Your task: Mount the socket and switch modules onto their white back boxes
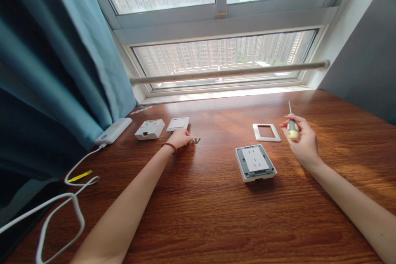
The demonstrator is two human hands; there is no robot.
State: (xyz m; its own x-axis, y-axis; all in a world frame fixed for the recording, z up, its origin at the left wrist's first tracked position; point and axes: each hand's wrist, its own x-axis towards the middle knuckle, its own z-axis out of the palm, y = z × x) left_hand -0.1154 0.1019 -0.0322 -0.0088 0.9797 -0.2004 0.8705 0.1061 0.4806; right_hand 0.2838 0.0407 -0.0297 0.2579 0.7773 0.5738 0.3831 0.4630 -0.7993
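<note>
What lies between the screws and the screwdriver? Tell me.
In the head view, the white frame lies between the screws and the screwdriver in the right hand; otherwise bare table.

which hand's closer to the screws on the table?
Left. The left hand lies right beside the screws, just left of them. The right hand is far off to their right, holding a screwdriver.

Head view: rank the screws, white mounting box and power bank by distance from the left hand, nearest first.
1. Screws: at the fingertips of the left hand, just to its right.
2. White mounting box: to the left, beyond the wrist.
3. Power bank: farthest left, by the curtain.
</note>
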